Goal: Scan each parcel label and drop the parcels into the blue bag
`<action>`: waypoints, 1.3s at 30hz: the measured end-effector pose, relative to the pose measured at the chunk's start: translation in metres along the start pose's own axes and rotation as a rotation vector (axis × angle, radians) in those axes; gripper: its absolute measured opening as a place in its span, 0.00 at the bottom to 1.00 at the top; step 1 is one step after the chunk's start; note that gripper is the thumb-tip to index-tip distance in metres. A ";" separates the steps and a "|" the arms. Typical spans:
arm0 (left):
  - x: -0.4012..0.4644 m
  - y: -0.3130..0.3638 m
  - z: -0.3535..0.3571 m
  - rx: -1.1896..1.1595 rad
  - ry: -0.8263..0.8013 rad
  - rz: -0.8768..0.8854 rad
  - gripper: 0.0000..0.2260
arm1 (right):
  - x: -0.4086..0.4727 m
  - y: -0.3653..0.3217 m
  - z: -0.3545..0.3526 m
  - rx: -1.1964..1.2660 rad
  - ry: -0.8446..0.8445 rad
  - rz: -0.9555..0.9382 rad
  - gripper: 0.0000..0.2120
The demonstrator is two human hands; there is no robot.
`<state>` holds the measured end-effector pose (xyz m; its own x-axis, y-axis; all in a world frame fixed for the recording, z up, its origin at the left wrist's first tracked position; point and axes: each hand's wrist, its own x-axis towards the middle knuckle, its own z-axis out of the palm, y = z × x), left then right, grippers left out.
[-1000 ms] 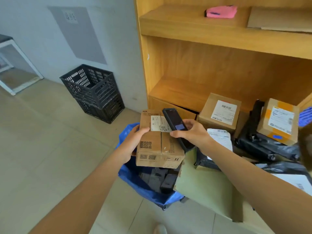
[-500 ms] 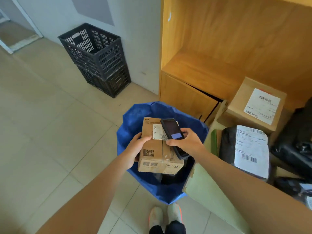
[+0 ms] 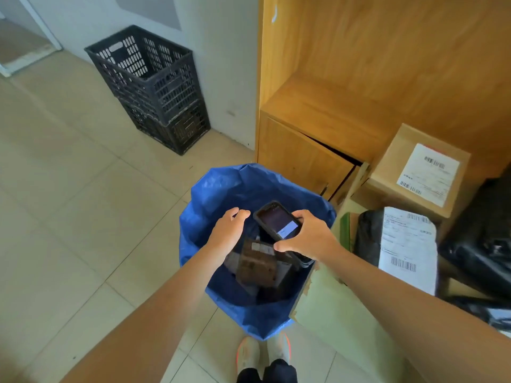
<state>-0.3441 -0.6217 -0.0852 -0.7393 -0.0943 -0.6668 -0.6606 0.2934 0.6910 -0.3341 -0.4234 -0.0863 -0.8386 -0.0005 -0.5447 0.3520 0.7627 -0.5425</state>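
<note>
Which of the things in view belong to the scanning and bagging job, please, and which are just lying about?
Part of the job: blue bag, handheld scanner in the right hand, brown box inside the bag, labelled cardboard box, black labelled parcel.

Lying about: black crates, wooden shelf unit.

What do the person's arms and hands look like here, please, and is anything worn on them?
Both forearms are bare right down to the frame edge; no sleeve, glove, watch, ring or wristband shows on the left hand or the right hand. Further down, the person wears dark trousers and pale shoes with orange trim.
</note>
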 end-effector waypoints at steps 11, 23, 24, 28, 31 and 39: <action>-0.063 0.131 0.086 0.010 -0.173 0.278 0.24 | -0.105 0.021 -0.157 -0.451 0.217 -0.085 0.47; -0.131 0.138 0.174 0.242 -0.351 0.287 0.17 | -0.203 0.099 -0.237 -0.903 0.116 0.041 0.42; -0.129 0.134 0.179 0.261 -0.356 0.274 0.14 | -0.205 0.103 -0.237 -0.921 0.099 0.038 0.41; -0.121 0.114 0.199 0.349 -0.386 0.279 0.22 | -0.209 0.117 -0.232 -0.968 0.059 0.021 0.37; -0.112 0.098 0.207 0.357 -0.362 0.246 0.26 | -0.208 0.125 -0.227 -0.974 0.051 0.011 0.36; -0.106 0.085 0.213 0.407 -0.305 0.223 0.25 | -0.203 0.140 -0.235 -0.997 0.015 0.044 0.34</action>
<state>-0.2941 -0.3842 -0.0154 -0.7442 0.2737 -0.6093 -0.3444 0.6243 0.7011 -0.2127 -0.1648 0.0988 -0.8409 0.0434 -0.5394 -0.1217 0.9561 0.2667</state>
